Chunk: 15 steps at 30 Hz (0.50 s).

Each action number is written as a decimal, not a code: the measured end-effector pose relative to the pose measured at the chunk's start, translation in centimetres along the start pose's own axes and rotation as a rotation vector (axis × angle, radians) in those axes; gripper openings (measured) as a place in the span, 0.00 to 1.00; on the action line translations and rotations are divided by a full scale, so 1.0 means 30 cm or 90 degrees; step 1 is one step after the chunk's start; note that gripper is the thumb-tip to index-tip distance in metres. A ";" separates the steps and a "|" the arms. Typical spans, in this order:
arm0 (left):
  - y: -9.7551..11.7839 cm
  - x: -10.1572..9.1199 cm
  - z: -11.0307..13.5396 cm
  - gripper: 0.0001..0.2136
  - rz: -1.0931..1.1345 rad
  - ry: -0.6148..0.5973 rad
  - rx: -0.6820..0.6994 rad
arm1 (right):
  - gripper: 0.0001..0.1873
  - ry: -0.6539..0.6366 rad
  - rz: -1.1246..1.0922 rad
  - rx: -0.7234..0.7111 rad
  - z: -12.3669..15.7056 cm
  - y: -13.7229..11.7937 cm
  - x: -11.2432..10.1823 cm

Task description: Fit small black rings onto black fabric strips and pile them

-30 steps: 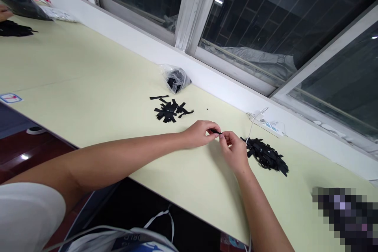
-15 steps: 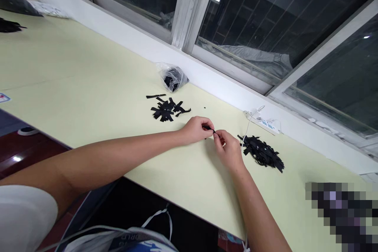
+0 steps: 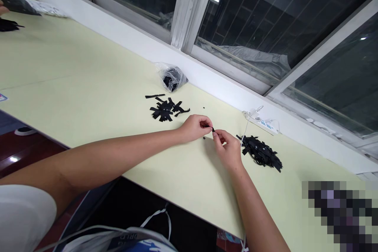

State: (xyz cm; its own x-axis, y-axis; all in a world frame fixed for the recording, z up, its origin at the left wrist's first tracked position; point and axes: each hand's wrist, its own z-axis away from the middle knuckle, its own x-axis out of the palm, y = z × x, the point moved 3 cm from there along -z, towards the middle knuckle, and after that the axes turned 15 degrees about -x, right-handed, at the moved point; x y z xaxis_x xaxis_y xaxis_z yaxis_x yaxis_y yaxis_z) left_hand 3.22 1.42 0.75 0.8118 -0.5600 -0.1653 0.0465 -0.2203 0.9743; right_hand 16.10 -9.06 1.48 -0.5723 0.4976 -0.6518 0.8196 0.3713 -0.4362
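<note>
My left hand (image 3: pixel 193 127) and my right hand (image 3: pixel 227 150) meet over the pale yellow table (image 3: pixel 88 86), both pinching a small black strip (image 3: pixel 210 128) between fingertips. A tiny black piece (image 3: pixel 203 138) lies on the table just below them. To the right of my right hand sits a pile of black strips (image 3: pixel 261 153). A smaller scatter of black strips (image 3: pixel 165 109) lies beyond my left hand.
A clear plastic bag with black pieces (image 3: pixel 171 77) rests by the window sill. A white power strip with cable (image 3: pixel 261 122) lies along the wall. Another person's hand (image 3: pixel 3 8) and dark material show at far left. A white bag (image 3: pixel 118 238) sits below the table edge.
The hands stay pinched together on the strip; the view has shifted slightly, and a tiny black piece now lies on the table beneath them.
</note>
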 end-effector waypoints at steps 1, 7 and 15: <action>0.001 -0.001 0.001 0.03 -0.001 0.001 0.004 | 0.13 0.003 -0.001 0.003 0.000 0.001 -0.001; 0.008 -0.002 0.010 0.02 -0.018 -0.009 0.018 | 0.13 0.009 -0.004 0.000 0.004 0.003 -0.001; -0.011 -0.006 -0.004 0.03 -0.033 -0.016 0.036 | 0.15 -0.044 0.025 0.033 0.004 0.040 -0.014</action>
State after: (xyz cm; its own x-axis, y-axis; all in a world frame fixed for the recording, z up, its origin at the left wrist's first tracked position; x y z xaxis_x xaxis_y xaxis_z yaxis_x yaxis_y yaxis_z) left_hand 3.14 1.68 0.48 0.7946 -0.5661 -0.2192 0.0541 -0.2935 0.9544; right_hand 17.33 -8.93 1.17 -0.5380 0.4555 -0.7093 0.8427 0.3103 -0.4400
